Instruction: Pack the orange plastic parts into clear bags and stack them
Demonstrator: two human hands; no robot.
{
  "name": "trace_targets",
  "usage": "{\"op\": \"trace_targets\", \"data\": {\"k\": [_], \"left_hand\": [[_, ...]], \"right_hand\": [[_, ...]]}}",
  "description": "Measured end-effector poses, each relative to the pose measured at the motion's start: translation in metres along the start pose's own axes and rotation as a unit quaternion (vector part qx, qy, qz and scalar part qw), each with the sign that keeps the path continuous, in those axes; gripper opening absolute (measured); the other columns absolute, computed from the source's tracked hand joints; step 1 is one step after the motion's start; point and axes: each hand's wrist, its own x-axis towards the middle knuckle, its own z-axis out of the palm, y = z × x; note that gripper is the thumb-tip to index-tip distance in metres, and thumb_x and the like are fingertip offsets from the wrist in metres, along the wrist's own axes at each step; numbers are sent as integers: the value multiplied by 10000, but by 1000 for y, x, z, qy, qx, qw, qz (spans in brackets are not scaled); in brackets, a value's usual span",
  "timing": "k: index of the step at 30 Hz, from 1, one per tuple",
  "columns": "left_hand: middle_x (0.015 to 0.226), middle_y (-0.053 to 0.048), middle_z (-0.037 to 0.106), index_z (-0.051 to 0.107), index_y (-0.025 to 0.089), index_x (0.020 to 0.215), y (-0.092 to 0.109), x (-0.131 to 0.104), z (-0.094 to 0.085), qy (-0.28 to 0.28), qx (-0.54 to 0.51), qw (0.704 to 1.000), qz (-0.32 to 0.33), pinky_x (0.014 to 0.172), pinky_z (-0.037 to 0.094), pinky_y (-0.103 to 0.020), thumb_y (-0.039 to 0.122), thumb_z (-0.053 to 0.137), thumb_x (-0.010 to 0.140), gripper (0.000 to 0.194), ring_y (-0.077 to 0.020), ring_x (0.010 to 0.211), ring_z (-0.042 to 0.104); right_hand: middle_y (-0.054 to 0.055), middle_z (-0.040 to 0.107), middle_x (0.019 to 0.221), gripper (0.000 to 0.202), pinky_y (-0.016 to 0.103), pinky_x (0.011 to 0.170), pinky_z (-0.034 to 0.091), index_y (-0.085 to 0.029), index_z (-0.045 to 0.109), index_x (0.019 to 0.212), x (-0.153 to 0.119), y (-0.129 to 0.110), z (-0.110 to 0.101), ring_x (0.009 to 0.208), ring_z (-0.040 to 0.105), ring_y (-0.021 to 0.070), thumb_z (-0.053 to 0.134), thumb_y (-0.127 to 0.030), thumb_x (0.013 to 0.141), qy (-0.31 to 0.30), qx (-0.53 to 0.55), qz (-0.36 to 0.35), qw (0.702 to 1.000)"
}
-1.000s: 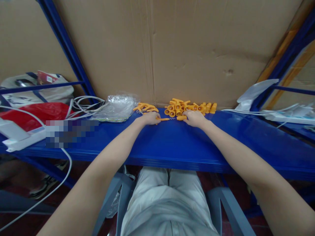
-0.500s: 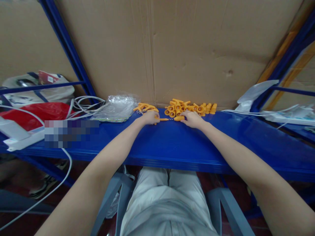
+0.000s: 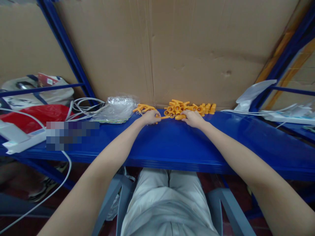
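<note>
My left hand point(image 3: 150, 117) is closed on an orange plastic part with a spiral-threaded shaft point(image 3: 165, 117), which points right. A few centimetres away, my right hand point(image 3: 193, 118) pinches a short orange tubular piece point(image 3: 180, 117) between thumb and fingers. A small metal chain point(image 3: 172, 115) shows between the two parts; whether the parts touch, I cannot tell. Behind my right hand lies a pile of orange hollow-ended pieces point(image 3: 177, 106). More orange parts with small chains point(image 3: 144, 108) rest behind my left hand.
Clear plastic bags point(image 3: 115, 111) lie to the left on the blue table point(image 3: 172, 141). Farther left are white cables point(image 3: 86, 102), a white power strip point(image 3: 27, 141) and a red bag point(image 3: 49, 113). A cardboard panel point(image 3: 197, 59) stands behind. White cables point(image 3: 258, 112) run along the right.
The threaded shaft in my left hand has shifted slightly right, and its tip is closer to the piece in my right hand. My right hand has barely moved.
</note>
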Motion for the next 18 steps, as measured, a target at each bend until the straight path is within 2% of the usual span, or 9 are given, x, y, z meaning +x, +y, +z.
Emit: {"op": "trace_targets", "data": {"k": [8, 14, 18], "left_hand": [[740, -36, 700, 701, 151, 1004, -4, -1, -2, 3, 25, 1000, -3, 497, 434, -183, 191, 555, 778, 271, -125, 584, 625], [768, -31, 712, 705, 161, 1028, -1, -1, -3, 19, 47, 999, 10, 558, 467, -197, 198, 558, 778, 292, -131, 607, 635], [749, -24, 708, 711, 169, 999, -3, 0, -2, 16, 47, 999, 11, 553, 465, -197, 200, 552, 776, 275, -130, 603, 633]], "right_hand": [[155, 653, 1241, 335, 440, 941, 438, -141, 591, 1220, -1, -2, -5, 1139, 611, 309, 556, -230, 899, -4, 17, 27, 999], [130, 670, 1216, 304, 460, 954, 417, -181, 597, 1193, 1, -4, -2, 1132, 610, 297, 561, -252, 899, 8, 39, 6, 999], [148, 661, 1227, 316, 491, 962, 409, -177, 593, 1205, 0, -4, -3, 1131, 612, 310, 559, -245, 898, 3, 29, 25, 999]]}}
